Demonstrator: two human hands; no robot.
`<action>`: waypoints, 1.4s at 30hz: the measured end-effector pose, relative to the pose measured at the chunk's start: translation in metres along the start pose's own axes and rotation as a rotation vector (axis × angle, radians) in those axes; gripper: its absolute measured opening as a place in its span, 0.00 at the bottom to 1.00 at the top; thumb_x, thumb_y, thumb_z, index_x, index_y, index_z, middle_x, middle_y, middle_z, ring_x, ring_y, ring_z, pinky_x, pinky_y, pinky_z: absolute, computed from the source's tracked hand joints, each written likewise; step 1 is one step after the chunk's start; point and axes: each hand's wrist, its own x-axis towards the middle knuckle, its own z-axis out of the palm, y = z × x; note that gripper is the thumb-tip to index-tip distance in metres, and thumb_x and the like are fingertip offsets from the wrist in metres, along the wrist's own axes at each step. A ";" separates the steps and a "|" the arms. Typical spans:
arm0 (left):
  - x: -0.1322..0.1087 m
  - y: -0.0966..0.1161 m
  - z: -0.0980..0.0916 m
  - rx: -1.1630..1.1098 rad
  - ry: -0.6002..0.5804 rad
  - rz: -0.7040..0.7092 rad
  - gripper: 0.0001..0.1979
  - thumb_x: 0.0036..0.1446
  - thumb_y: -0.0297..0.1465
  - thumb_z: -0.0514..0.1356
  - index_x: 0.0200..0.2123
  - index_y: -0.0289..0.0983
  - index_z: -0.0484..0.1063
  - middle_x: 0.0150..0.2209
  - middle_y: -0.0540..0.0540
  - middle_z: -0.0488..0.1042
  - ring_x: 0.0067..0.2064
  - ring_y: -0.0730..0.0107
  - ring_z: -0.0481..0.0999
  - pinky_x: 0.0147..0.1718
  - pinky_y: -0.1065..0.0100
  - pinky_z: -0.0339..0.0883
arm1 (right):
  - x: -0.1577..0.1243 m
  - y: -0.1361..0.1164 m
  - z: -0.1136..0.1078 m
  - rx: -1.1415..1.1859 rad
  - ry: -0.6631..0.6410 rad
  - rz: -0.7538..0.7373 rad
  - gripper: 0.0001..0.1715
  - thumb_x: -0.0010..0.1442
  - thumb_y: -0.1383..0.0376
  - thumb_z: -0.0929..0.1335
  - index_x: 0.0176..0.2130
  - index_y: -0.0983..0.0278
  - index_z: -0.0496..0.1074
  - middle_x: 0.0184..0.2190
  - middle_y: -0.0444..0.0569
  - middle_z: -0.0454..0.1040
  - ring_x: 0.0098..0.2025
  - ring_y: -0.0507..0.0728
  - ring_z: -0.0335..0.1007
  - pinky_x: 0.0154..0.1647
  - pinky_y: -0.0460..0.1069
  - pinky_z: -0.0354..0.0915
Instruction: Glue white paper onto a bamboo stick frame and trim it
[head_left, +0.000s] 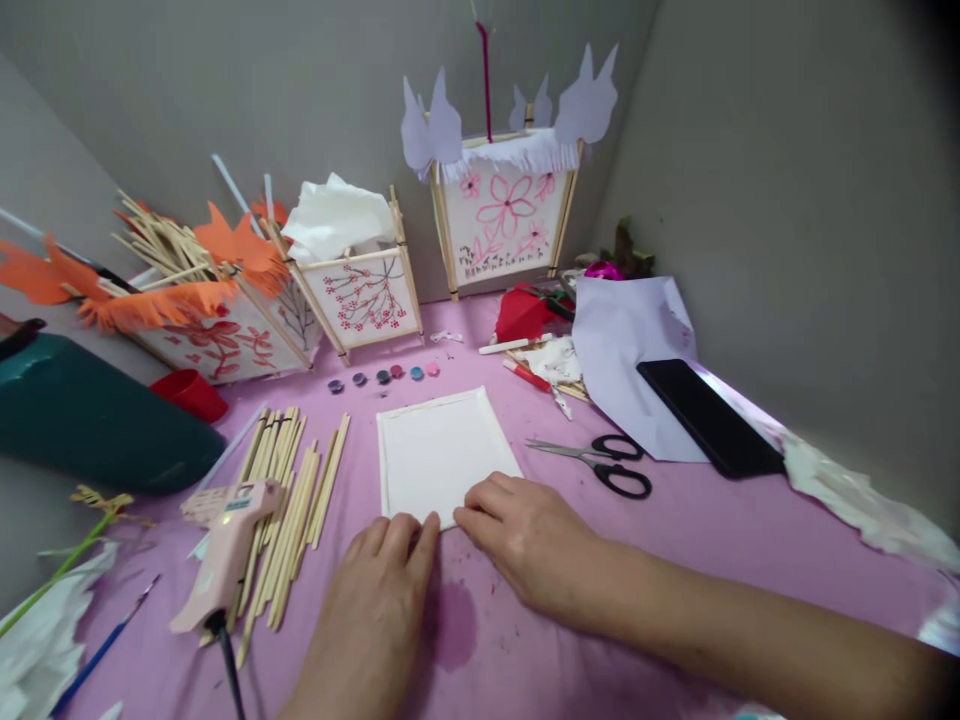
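A white paper panel (442, 450) with raised, folded edges lies flat on the pink-covered table. My left hand (379, 595) has its fingers closed at the panel's near left edge, thumb pressed toward the corner. At the near right edge, my right hand (517, 535) is closed with its fingertips on the folded rim. What lies inside that rim is hidden. Left of the panel are several wooden sticks (296, 510), with a pink glue gun (234, 555) partly over them. Scissors (600, 462) with black handles rest to the right, blades apart.
Small paint pots (384, 377) line up behind the panel. Decorated paper lanterns (506, 225) stand along the wall, one holding sticks. A black phone (705, 415) lies on lilac paper (622, 370) at right. A paintbrush (105, 645) and dark green container (97, 415) are at left.
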 end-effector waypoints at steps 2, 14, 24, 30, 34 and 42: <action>0.000 -0.001 -0.002 0.011 -0.001 0.000 0.26 0.54 0.17 0.51 0.57 0.31 0.65 0.42 0.39 0.70 0.41 0.59 0.67 0.41 0.55 0.66 | -0.007 0.010 -0.009 0.033 0.021 0.047 0.12 0.62 0.71 0.62 0.41 0.67 0.73 0.36 0.53 0.72 0.38 0.56 0.64 0.38 0.51 0.62; 0.005 0.018 -0.012 -0.147 0.133 0.074 0.26 0.51 0.16 0.49 0.54 0.31 0.66 0.51 0.36 0.69 0.51 0.57 0.67 0.50 0.54 0.67 | -0.029 0.020 -0.026 0.048 0.139 0.011 0.15 0.63 0.72 0.61 0.47 0.66 0.71 0.36 0.53 0.76 0.41 0.57 0.70 0.43 0.53 0.64; 0.023 0.027 -0.021 -0.167 -0.087 0.057 0.25 0.51 0.16 0.49 0.53 0.28 0.68 0.47 0.37 0.72 0.47 0.57 0.69 0.49 0.55 0.67 | -0.026 -0.004 0.009 -0.249 0.142 0.016 0.21 0.56 0.78 0.61 0.49 0.77 0.69 0.39 0.63 0.74 0.41 0.62 0.69 0.43 0.57 0.67; 0.017 0.020 -0.021 -0.213 -0.013 0.039 0.27 0.55 0.17 0.47 0.58 0.32 0.63 0.50 0.38 0.71 0.49 0.58 0.70 0.48 0.56 0.69 | -0.033 0.017 -0.031 0.066 0.165 0.093 0.20 0.64 0.71 0.59 0.54 0.64 0.68 0.44 0.54 0.76 0.43 0.56 0.73 0.44 0.52 0.69; 0.010 0.011 -0.022 -0.280 0.082 0.006 0.24 0.59 0.21 0.47 0.57 0.34 0.64 0.53 0.38 0.70 0.51 0.61 0.71 0.49 0.60 0.69 | -0.044 0.032 -0.060 0.082 0.343 0.202 0.20 0.65 0.69 0.58 0.54 0.64 0.68 0.49 0.53 0.74 0.49 0.57 0.71 0.48 0.54 0.68; 0.019 0.017 -0.028 -0.140 -0.058 0.020 0.25 0.54 0.16 0.47 0.53 0.34 0.68 0.48 0.40 0.74 0.48 0.59 0.73 0.47 0.58 0.69 | -0.038 0.012 -0.014 0.001 0.198 0.011 0.26 0.59 0.76 0.59 0.56 0.72 0.65 0.41 0.58 0.76 0.44 0.59 0.72 0.51 0.59 0.65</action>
